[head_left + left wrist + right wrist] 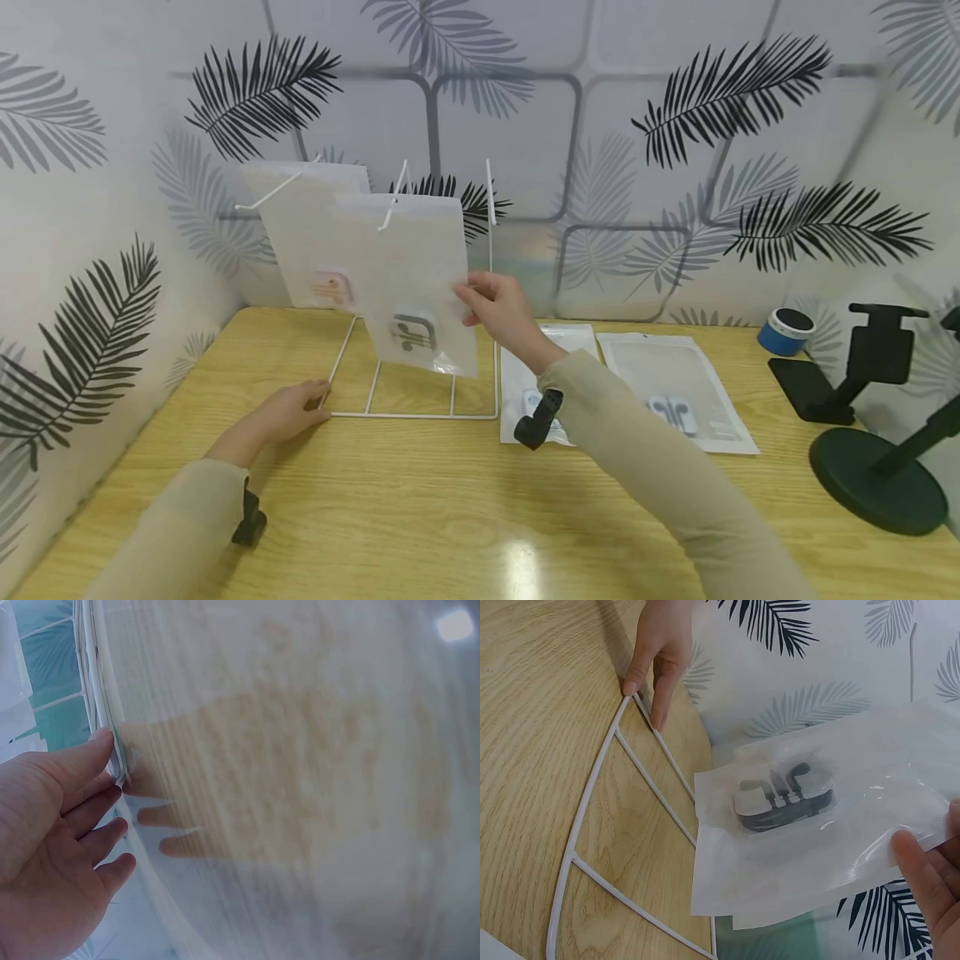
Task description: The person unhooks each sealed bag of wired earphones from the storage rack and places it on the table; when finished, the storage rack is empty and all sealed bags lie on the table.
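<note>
A white wire rack stands on the table with hooks at its top. Two pouches hang there: one with pink earphones on the left, one with black earphones on the middle hook. My right hand pinches the black-earphone pouch by its right edge. My left hand holds the rack's front left base corner between thumb and fingers; the left wrist view shows that hand on the white wire.
Right of the rack, a pouch and another with white earphones lie flat, the first partly under my right forearm. Farther right are a blue cylinder, a phone-like black slab and a dark round-based stand. A patterned wall rises behind.
</note>
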`<state>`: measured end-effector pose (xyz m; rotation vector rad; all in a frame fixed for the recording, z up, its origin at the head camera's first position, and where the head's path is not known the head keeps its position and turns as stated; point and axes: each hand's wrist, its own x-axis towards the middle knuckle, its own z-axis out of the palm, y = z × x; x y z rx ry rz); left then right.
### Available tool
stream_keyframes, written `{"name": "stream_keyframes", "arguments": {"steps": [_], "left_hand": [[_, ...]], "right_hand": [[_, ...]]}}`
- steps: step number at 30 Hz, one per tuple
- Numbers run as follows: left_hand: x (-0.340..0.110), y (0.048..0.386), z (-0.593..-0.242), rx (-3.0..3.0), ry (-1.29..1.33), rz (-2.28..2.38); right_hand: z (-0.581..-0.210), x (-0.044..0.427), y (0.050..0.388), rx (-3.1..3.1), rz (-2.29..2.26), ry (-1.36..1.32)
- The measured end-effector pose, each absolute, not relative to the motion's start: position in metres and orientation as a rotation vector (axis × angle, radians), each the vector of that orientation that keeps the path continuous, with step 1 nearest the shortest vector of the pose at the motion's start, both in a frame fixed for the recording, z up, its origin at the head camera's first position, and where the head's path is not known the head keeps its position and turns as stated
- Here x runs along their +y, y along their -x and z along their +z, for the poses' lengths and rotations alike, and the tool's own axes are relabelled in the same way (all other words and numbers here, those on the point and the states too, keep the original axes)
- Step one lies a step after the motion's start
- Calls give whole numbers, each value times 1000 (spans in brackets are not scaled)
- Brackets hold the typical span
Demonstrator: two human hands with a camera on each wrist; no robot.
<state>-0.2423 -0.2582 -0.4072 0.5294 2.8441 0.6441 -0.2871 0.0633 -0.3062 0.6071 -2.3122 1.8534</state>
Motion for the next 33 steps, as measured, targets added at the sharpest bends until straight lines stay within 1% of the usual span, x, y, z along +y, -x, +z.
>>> {"name": "stream_keyframes", "arguments": {"steps": [10,21,33], "left_hand": [[-263,243,-410,2859,-573,663],[-261,244,-409,2848,-552,643],[-259,243,-408,2856,-557,627]], "right_hand": [[-304,69,272,-2271,1875,-684],[-301,75,255,-2241,1855,-785],[-298,83,243,-2233,1863,-817]]}}
